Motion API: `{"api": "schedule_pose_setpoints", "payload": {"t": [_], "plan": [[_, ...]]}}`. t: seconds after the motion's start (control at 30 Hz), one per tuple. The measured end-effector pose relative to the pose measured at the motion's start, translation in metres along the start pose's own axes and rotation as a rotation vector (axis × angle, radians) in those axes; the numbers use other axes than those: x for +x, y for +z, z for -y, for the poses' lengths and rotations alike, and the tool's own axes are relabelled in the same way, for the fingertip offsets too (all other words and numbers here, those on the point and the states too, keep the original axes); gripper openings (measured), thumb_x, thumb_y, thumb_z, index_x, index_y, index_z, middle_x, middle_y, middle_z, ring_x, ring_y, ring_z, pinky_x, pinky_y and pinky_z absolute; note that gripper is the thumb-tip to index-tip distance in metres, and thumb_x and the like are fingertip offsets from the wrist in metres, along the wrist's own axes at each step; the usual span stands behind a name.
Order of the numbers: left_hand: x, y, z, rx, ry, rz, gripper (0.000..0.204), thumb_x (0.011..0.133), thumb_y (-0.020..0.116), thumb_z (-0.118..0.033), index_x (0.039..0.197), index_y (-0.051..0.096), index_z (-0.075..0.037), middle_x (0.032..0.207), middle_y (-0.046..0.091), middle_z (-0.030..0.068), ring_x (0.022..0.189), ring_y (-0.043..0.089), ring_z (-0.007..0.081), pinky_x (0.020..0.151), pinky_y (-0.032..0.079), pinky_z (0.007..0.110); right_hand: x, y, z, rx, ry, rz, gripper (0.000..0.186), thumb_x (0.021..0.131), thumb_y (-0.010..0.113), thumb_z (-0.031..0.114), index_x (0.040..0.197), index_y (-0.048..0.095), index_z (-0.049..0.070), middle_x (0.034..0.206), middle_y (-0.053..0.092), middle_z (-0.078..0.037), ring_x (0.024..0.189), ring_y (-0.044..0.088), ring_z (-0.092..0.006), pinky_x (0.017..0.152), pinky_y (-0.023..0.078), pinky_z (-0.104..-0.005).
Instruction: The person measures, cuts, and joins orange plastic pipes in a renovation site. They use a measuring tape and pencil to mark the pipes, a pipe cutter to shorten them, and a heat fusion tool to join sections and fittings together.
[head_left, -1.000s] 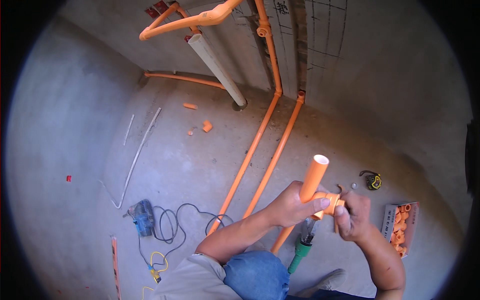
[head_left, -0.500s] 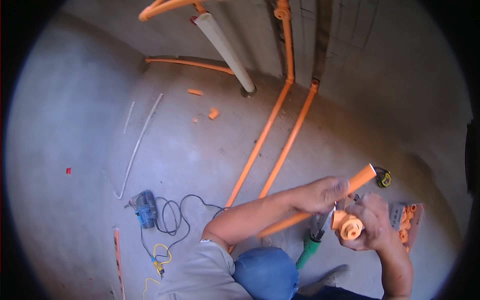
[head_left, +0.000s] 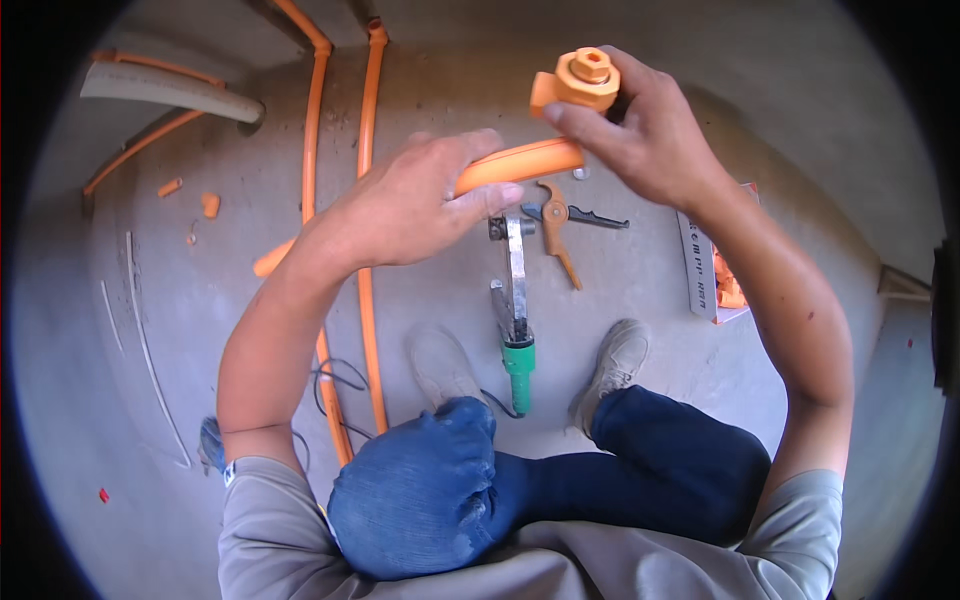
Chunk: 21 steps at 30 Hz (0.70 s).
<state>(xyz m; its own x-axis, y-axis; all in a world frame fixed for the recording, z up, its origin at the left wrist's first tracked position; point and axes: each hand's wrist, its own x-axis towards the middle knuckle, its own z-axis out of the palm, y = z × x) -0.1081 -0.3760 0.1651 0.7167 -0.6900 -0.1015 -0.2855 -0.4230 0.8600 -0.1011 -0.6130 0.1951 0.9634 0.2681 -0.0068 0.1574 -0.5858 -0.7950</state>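
My left hand [head_left: 440, 190] is wrapped round an orange plastic pipe [head_left: 525, 165]. One end of the pipe points to the right, and the other shows beyond my left forearm. In my right hand [head_left: 645, 130] is an orange pipe fitting [head_left: 587, 82] with a hexagonal plug on top and a side socket facing left. The fitting is just above the pipe's right end, and they look apart. Below the pipe is a pipe welding iron [head_left: 518, 340] with a green handle and metal heating heads. Beside it an orange-handled pipe cutter [head_left: 555, 225] lies on the floor.
A box of orange fittings [head_left: 735, 290] sits at the right, by my right forearm. Two orange pipes [head_left: 366, 200] run along the floor at the left. A thick pale pipe [head_left: 175, 90] enters the floor farther left. My shoes [head_left: 620, 355] flank the welding iron.
The view has swung to the right and lower. My hands are raised, with the pipe now more level and its end close beneath the fitting. Each hand keeps hold of its piece.
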Motion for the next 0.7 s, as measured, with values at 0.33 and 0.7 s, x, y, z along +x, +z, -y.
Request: {"api": "schedule_pose_setpoints", "payload": {"t": [0.33,0.7], "plan": [[-0.057,0.046,0.103,0.484,-0.480,0.259,0.029,0.085,0.067,-0.027,0.095,0.066,0.000,0.083,0.067,0.0205,0.085,0.065,0.0388,0.076,0.051,0.049,-0.042,0.044,-0.134,0.133,0.228,0.539,0.043,0.084,0.076,0.032,0.109,0.065,-0.001,0.088,0.068,-0.009,0.080,0.062,-0.0134,0.077,0.051,-0.0292],[-0.020,0.084,0.135,0.475,-0.651,0.448,0.027,0.084,0.066,-0.028,0.096,0.071,-0.004,0.091,0.070,0.0189,0.090,0.067,0.0367,0.081,0.053,0.047,-0.069,0.093,-0.186,0.169,0.233,0.521,0.036,0.081,0.077,0.018,0.107,0.061,0.001,0.077,0.066,-0.010,0.067,0.061,-0.0161,0.066,0.051,-0.0303]]}}
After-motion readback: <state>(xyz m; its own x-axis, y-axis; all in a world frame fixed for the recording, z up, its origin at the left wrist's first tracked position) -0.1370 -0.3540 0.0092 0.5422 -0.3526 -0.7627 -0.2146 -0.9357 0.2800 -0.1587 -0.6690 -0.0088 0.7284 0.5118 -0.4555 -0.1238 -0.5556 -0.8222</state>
